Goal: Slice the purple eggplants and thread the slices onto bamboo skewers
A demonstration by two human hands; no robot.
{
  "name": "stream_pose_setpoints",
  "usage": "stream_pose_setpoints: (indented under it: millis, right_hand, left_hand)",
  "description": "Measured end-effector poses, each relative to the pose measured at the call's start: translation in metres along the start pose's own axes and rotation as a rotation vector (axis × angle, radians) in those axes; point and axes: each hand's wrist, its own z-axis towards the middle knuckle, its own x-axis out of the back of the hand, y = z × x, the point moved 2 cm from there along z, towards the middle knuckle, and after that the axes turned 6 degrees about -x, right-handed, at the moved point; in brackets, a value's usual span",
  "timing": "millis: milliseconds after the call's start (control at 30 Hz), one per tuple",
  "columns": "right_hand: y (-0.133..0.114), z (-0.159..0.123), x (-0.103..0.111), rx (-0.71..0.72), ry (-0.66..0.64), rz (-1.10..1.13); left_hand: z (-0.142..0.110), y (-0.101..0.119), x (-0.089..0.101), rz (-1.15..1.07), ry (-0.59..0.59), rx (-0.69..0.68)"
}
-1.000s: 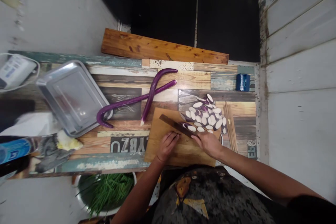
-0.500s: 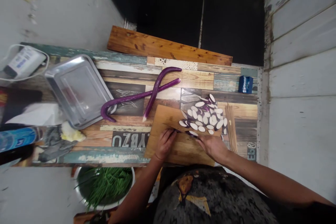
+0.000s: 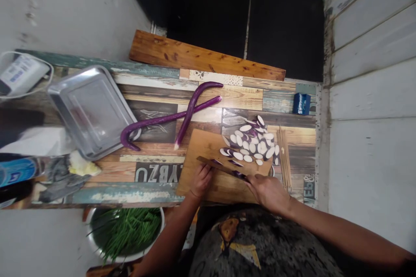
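Over the cutting board [image 3: 198,143], we have our right hand [image 3: 269,190] clenched round the near end of a knife [image 3: 224,168], whose dark blade slants across the wood. Our left hand [image 3: 200,179] is down on the board by the blade's far end, fingers bent and bunched; we cannot tell whether they grip anything.

Purple-edged pieces lie along the blade, and beyond it we see the eggplant slices [image 3: 238,156], pale faces up, heaped over the board's far right part and onto the table [image 3: 242,97]. Thin wooden sticks [image 3: 284,162] lie just right of them. Two whole eggplants [image 3: 190,112] cross each other beyond the board, and the hooked end of one reaches the corner of our metal tray [image 3: 94,108].

That tray is shallow and raised-rimmed, with a faint reddish tint on its bottom that we cannot make out as residue or reflection. Below the table's near edge, a round metal bowl [image 3: 143,257] holds long green stalks [image 3: 130,231], piled loosely, some hanging over the rim. At our far left lies a blue-labelled bottle [image 3: 19,171], near a grey cloth [image 3: 60,186]. A small blue container [image 3: 301,104] sits towards the table's right end; its contents are too small to tell.
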Motion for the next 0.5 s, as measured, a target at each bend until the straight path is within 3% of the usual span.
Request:
stream_pose_setpoints:
  millis: [300,500]
  right_hand:
    - [-0.0059,-0.0051,-0.0041,-0.044,-0.084,-0.008]
    - [-0.0066,-0.0032,-0.0046,-0.021,-0.036,-0.022]
  left_hand:
    - [-0.0036,-0.0005,-0.0017,0.018,0.023,-0.026]
    - [-0.0056,-0.0023,-0.0020,-0.020,0.034,-0.032]
